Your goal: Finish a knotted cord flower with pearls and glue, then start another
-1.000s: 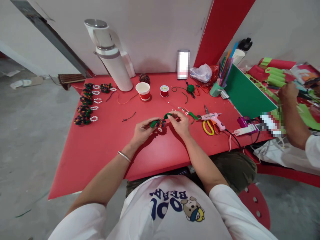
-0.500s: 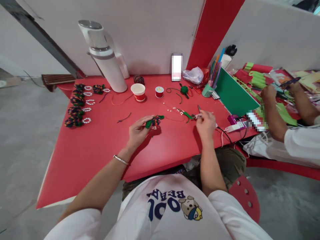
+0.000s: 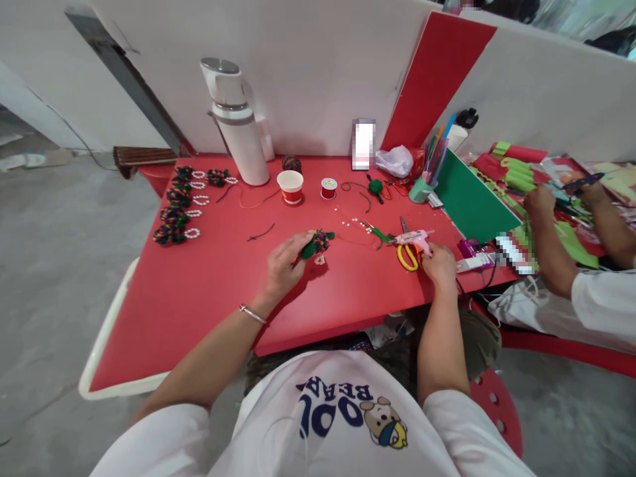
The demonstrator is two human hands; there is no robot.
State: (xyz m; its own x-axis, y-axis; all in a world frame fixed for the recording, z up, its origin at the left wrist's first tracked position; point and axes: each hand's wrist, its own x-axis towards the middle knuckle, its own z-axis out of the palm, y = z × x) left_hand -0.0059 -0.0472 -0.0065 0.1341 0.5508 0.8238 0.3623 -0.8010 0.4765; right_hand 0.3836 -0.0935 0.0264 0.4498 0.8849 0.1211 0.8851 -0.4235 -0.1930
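Observation:
My left hand [image 3: 287, 265] is closed on a small multicoloured yarn ornament [image 3: 322, 242] with green ends, holding it just above the red table. A white bead loop [image 3: 319, 260] hangs from its lower side. Over at the right, my right hand [image 3: 440, 266] has its fingers round the handle of a pink glue gun [image 3: 413, 237], whose nozzle points left. Yellow-handled scissors [image 3: 408, 258] lie just under the gun, blades away from me. A green-handled crochet hook [image 3: 380, 233] and loose white beads [image 3: 355, 220] are to the left of them.
Finished-looking yarn pieces with bead loops [image 3: 171, 215] line the left side. A tall white thermos [image 3: 241, 142], paper cup [image 3: 290, 188], thread spool [image 3: 328, 188] and pen holder [image 3: 422, 190] stand behind. A green divider [image 3: 477, 195] separates a co-worker's hands [image 3: 540, 202]. Cables run near a purple box [image 3: 470, 249].
My right hand has shifted right and towards me, onto the glue gun's handle, uncovering the gun and the yellow scissors. My left hand still holds the yarn ornament. The camera view has shifted slightly.

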